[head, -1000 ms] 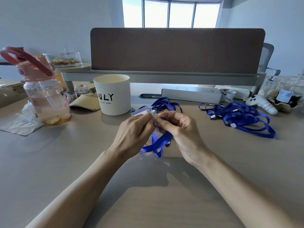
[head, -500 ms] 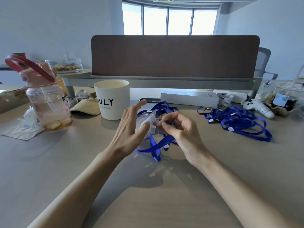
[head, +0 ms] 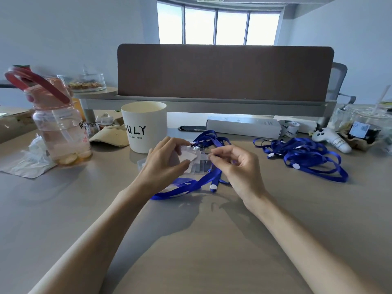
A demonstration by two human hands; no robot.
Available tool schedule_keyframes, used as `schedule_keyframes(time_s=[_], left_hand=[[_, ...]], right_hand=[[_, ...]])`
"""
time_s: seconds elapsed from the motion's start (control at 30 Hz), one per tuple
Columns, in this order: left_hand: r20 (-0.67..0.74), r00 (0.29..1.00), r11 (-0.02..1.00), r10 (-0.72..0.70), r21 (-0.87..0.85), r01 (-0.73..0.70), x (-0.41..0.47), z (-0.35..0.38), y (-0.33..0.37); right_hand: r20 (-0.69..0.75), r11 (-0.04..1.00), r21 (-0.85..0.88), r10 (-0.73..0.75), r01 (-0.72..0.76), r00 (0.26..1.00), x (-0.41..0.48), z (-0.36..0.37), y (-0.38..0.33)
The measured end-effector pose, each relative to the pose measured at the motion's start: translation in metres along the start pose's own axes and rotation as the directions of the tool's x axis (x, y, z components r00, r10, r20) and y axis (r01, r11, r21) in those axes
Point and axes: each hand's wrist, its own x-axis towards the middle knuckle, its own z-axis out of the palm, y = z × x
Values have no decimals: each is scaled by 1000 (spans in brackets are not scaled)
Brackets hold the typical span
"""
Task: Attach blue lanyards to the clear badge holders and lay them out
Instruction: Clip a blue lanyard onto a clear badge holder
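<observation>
A clear badge holder [head: 194, 159] with a white card inside is held just above the desk centre. My left hand [head: 164, 163] grips its left side between thumb and fingers. My right hand [head: 236, 164] pinches the holder's right upper edge, where the small clip of a blue lanyard [head: 191, 185] sits. That lanyard trails down onto the desk under my hands, ending by a white stopper. More of the blue strap [head: 209, 139] loops behind the holder. A loose pile of blue lanyards [head: 305, 158] lies to the right.
A white cup [head: 145, 126] stands just behind my left hand. A pink water bottle [head: 58, 124] and crumpled paper sit at the left. A white box [head: 244, 126], tape roll, white toy and lidded drink cups line the back right under a brown divider [head: 224, 72].
My hands have drawn apart a little and the badge holder now lies flatter between them, more exposed. The lanyard has slid lower onto the desk. My head has tilted up.
</observation>
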Motion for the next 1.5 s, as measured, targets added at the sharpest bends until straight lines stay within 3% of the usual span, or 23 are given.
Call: schedule_keyframes(time_s=[0.13, 0.27, 0.5, 0.6, 0.7, 0.77, 0.87, 1.07, 1.13, 1.2, 1.27, 1.37, 1.5], left_hand=[[26, 999, 976, -27, 219, 21, 2, 4, -12], [106, 994, 905, 26, 420, -68, 1, 10, -28], [140, 969, 893, -203, 431, 125, -1, 8, -51], [119, 976, 966, -180, 208, 153, 2, 5, -39], [297, 934, 944, -197, -199, 262, 1, -1, -14], [409, 896, 954, -172, -157, 254, -1, -1, -6], [527, 832, 985, -175, 81, 155, -2, -1, -4], [516, 845, 981, -142, 188, 50, 0, -2, -8], [420, 892, 986, -168, 89, 144, 0, 0, -6], [247, 941, 952, -233, -141, 272, 2, 1, -3], [99, 951, 894, -294, -322, 310, 6, -1, 2], [31, 939, 795, -342, -524, 306, 11, -9, 11], [9, 923, 670, -384, -685, 286, 13, -15, 15]], right_hand=[[-63, 997, 56, 56, -53, 996, 6, -8, -4], [-72, 988, 138, 78, -67, 994, 7, -12, -9], [-79, 904, 424, 99, -56, 992, 13, -18, -11], [-90, 839, 538, 152, -81, 984, 15, -20, -12], [-169, 823, 561, 219, -89, 961, 19, -24, -10], [-206, 837, 542, 225, -81, 952, 21, -27, -6], [-183, 871, 484, 197, -87, 963, 24, -31, -2], [-91, 902, 426, 126, -76, 988, 23, -26, 0], [-55, 926, 372, 87, -61, 995, 22, -28, -2], [25, 981, 192, 5, -10, 1000, 19, -28, -1], [158, 998, -5, -58, 60, 986, 12, -23, 5], [388, 961, -243, -31, 135, 921, 1, -7, 14], [540, 917, -359, 51, 176, 840, -2, 15, 13]])
